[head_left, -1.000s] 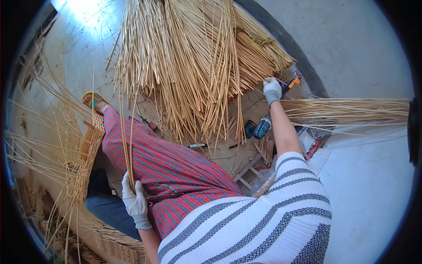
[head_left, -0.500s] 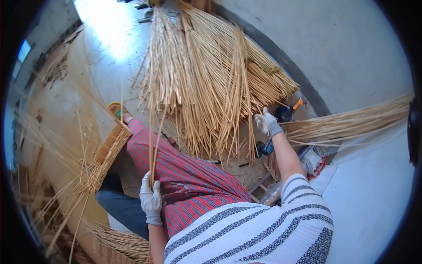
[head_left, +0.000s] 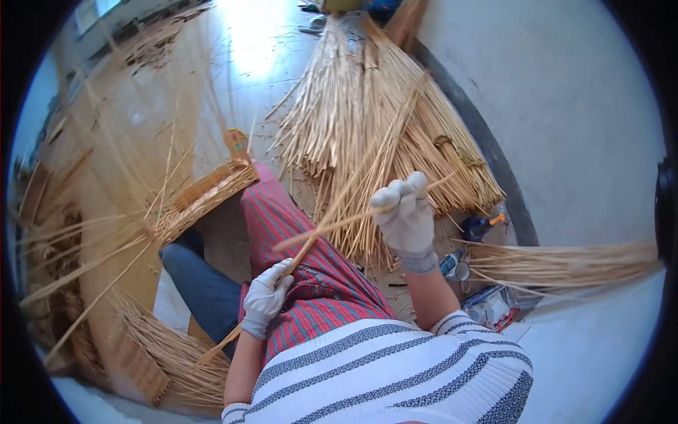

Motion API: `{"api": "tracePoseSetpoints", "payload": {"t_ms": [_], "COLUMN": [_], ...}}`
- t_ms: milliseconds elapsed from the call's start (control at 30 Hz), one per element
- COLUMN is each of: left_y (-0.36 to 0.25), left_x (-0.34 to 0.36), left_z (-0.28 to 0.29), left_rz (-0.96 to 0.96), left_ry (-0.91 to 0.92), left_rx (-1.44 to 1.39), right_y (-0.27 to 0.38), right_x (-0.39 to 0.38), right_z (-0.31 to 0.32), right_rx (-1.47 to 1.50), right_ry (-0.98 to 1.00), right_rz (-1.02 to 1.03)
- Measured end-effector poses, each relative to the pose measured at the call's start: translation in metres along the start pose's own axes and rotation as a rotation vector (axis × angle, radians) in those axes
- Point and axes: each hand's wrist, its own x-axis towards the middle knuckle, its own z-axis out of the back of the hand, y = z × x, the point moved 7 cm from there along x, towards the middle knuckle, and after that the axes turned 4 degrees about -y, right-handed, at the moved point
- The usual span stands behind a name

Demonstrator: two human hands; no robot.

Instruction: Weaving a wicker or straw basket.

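Note:
In a white glove, my left hand (head_left: 265, 298) is closed around a few long wicker rods (head_left: 302, 254) over my lap, their lower ends running down past my forearm. My gloved right hand (head_left: 407, 220) is raised in front of the big pile of rods, fingers curled in round a thin single wicker rod (head_left: 346, 222). That rod slants across the ones in my left hand. A partly woven wicker basket (head_left: 205, 198) stands at the left by my knee, loose stakes sticking out from its near end.
A large fanned pile of wicker rods (head_left: 332, 120) covers the floor ahead. Another rod bundle (head_left: 565, 265) lies at the right, a third (head_left: 166, 336) at lower left. A blue tool with an orange tip (head_left: 482, 226) and a blue can (head_left: 452, 261) sit right of my right hand.
My right hand has come up and toward me from the pile's edge, now with a rod in it. The rods in my left hand have tilted right. The whole view has shifted.

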Motion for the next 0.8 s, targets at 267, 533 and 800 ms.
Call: {"api": "tracePoseSetpoints", "payload": {"t_ms": [267,533,800], "left_y": [-0.014,-0.016,-0.012], "left_x": [-0.034,-0.064,0.026], "left_z": [0.024,0.069,0.084], "left_rz": [-0.041,0.095,-0.031], "left_ry": [0.107,0.043,-0.067], "left_rx": [0.139,0.22,0.059], "right_y": [-0.075,-0.206,-0.314], "right_x": [0.039,0.149,0.129], "right_z": [-0.193,-0.028,0.1], "right_rx": [-0.89,-0.697,-0.554], "right_ry": [0.691,0.103,-0.264], "right_rz": [-0.051,-0.251,-0.594]}}
